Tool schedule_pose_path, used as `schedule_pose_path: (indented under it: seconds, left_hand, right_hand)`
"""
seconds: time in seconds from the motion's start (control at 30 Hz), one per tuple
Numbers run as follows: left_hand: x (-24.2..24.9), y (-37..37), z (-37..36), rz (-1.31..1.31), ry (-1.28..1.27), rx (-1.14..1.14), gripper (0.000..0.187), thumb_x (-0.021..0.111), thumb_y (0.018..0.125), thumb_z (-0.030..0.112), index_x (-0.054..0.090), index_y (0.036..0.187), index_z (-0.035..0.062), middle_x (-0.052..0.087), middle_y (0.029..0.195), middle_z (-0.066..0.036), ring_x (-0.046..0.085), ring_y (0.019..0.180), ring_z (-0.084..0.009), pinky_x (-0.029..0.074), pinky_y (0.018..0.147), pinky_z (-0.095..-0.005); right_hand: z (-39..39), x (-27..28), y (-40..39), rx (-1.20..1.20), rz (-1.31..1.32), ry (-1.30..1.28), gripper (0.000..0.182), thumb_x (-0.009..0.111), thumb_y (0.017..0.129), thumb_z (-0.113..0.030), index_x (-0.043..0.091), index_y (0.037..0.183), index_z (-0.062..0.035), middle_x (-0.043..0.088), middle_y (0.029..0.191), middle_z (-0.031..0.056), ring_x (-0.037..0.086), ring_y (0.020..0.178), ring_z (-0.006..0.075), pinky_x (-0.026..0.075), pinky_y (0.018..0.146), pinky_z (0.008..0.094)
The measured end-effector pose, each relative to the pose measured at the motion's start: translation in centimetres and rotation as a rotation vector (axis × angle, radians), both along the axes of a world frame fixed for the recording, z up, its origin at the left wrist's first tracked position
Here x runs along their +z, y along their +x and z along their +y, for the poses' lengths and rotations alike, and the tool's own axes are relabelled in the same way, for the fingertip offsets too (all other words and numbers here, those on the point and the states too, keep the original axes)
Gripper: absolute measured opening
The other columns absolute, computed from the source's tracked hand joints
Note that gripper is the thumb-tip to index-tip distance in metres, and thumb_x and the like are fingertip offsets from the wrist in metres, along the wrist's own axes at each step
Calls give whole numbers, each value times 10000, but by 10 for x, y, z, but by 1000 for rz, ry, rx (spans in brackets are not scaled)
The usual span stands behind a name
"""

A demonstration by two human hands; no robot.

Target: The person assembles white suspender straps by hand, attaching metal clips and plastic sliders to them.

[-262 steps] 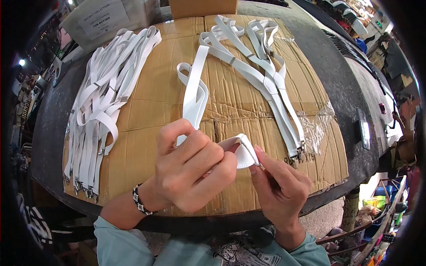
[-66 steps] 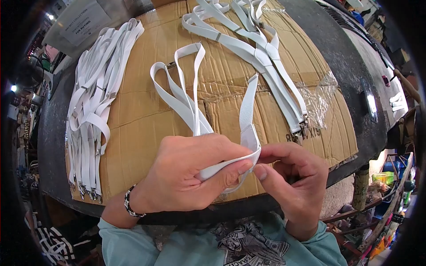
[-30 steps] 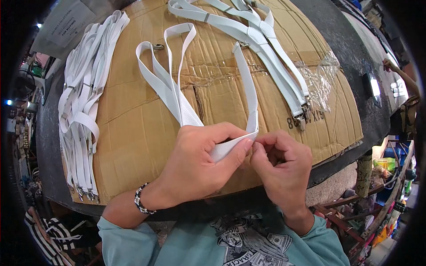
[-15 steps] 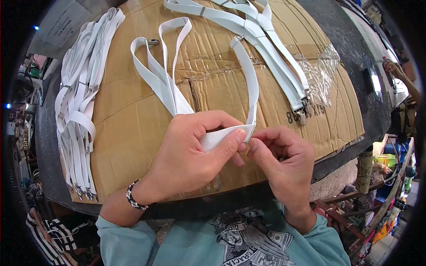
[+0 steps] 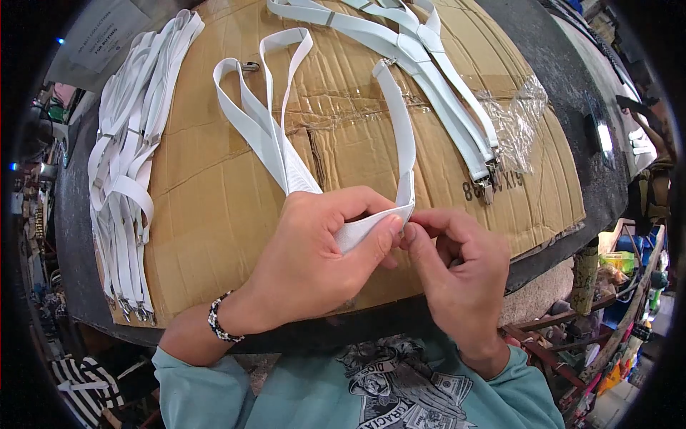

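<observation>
A white elastic suspender strap (image 5: pixel 404 136) runs across the cardboard and into my left hand (image 5: pixel 307 250), whose thumb presses a fold of it against the fingers. At the right end of that fold, my right hand (image 5: pixel 461 275) is closed in a pinch with thumb and forefinger against the strap's edge. What lies between these fingertips is too small and hidden to make out. Beyond my hands the strap's other lengths loop on the cardboard, with a metal clip (image 5: pixel 249 66) near one loop.
Flattened cardboard (image 5: pixel 207 236) covers much of the dark table (image 5: pixel 78 250). A bundle of white suspenders (image 5: pixel 132 143) lies at left; another pair (image 5: pixel 429 71), with metal clips (image 5: pixel 488 189), lies at back right beside clear plastic wrap (image 5: pixel 518 125). A metal rack (image 5: pixel 557 350) stands at lower right.
Both hands have shifted very slightly right and down with the folded strap, and the right fingertips have come closer against its edge. The grip of the left hand looks the same.
</observation>
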State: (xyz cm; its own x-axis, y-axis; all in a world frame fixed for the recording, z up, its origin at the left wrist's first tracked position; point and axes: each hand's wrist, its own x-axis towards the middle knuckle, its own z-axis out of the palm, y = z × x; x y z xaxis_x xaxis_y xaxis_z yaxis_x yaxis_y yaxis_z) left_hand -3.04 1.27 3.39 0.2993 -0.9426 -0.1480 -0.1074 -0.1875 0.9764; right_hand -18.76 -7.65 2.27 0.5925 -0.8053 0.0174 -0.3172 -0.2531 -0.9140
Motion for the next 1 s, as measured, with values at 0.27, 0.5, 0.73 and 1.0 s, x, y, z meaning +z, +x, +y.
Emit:
schedule_pose_path:
  seconds: [0.27,0.5,0.73,1.0]
  left_hand:
    - [-2,-1,2,-176,-64,-25,161,715,945,100,745,1021,-38,760,834,-73,692,753,-79,529,667,-236]
    - [-1,0,2,-200,-83,-4,164,719,944,107,749,1022,-34,756,830,-68,674,739,-75,516,652,-239]
    - [11,15,0,181,-6,26,150,720,941,104,727,946,-46,718,766,-50,668,691,-81,528,606,-226]
    - [27,57,6,-205,-163,-166,66,709,862,46,714,900,-8,693,713,-43,645,682,-88,492,608,-245]
  right_hand:
    - [6,5,1,35,114,-273,135,754,856,-83,629,843,-33,664,724,111,669,588,269,506,520,369]
    - [6,-1,5,11,67,-326,124,749,833,-38,627,851,-32,634,685,103,645,558,232,493,499,351]
    - [-27,9,-11,66,-74,-45,86,689,851,29,645,910,-15,576,658,52,510,511,114,422,488,266]
    - [-47,31,16,468,36,-452,216,733,813,-5,709,1026,-31,574,689,68,539,524,177,433,522,313]
